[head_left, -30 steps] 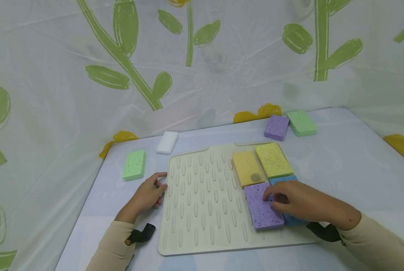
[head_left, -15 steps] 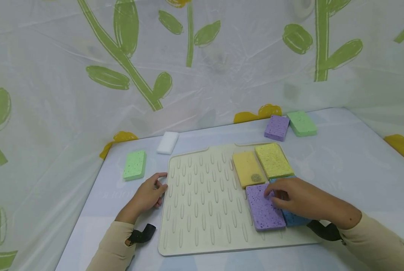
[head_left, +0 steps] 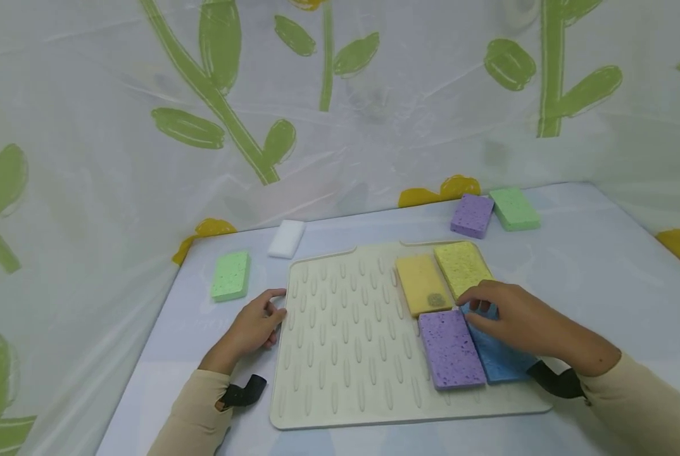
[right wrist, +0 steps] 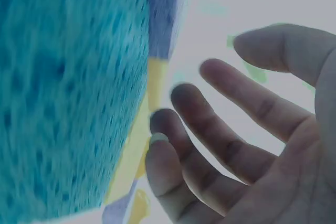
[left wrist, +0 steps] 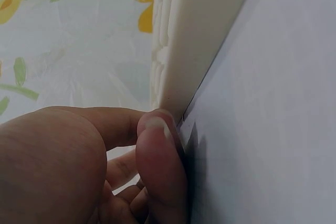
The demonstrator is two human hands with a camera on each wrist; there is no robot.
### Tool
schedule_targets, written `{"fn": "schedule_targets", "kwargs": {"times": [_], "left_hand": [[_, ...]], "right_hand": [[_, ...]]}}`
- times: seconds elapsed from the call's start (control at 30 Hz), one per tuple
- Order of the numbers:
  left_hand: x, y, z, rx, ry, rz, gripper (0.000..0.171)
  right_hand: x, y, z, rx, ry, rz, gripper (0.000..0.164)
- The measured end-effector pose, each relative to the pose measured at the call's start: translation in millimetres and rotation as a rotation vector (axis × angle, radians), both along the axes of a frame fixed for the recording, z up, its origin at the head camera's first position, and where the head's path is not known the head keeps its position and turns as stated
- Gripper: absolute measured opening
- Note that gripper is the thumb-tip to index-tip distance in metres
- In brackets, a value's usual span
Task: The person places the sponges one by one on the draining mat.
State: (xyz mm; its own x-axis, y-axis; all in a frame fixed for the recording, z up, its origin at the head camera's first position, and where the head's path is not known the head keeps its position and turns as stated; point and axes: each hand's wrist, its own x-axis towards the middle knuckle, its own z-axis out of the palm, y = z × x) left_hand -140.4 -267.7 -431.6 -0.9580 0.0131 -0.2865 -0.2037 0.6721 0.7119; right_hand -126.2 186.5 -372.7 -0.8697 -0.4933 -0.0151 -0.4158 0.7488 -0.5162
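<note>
A cream ridged drying mat (head_left: 340,342) lies on the table. My left hand (head_left: 254,326) rests at its left edge; in the left wrist view the thumb and index fingertips meet right at the mat's side wall (left wrist: 194,35). On the mat's right part lie a purple sponge (head_left: 449,354), a blue sponge (head_left: 499,358), a pale yellow sponge (head_left: 420,278) with a round dark mark, and a brighter yellow sponge (head_left: 459,263). Over the blue sponge hovers my right hand (head_left: 511,316), holding nothing, its fingers loosely bent and spread in the right wrist view.
Beyond the mat's left side are a green sponge (head_left: 230,275) and a white sponge (head_left: 286,239). A second purple sponge (head_left: 472,215) and another green sponge (head_left: 515,209) sit close together at the back right. A leaf-printed white sheet (head_left: 363,145) hangs behind the table.
My right hand has drawn off the purple sponge, up and rightward over the blue one. The purple sponge had shifted very slightly rightward against it. My left hand stays at the mat's edge.
</note>
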Motion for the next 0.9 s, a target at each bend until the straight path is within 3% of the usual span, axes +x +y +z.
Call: {"fn": "schedule_targets", "kwargs": {"times": [0.27, 0.53, 0.9], "left_hand": [[0.8, 1, -1.1, -0.003, -0.005, -0.001, 0.049], [0.3, -1, 1.5, -0.002, -0.002, -0.006, 0.049], [0.0, 0, 0.9, -0.002, 0.003, 0.002, 0.049]], "right_hand": [[-19.2, 15, 2.4, 0.028, 0.091, -0.096, 0.032], [-56.4, 34, 0.9, 0.122, 0.140, -0.177, 0.044], [-106.2, 61, -3.2, 0.204, 0.141, -0.281, 0.053]]}}
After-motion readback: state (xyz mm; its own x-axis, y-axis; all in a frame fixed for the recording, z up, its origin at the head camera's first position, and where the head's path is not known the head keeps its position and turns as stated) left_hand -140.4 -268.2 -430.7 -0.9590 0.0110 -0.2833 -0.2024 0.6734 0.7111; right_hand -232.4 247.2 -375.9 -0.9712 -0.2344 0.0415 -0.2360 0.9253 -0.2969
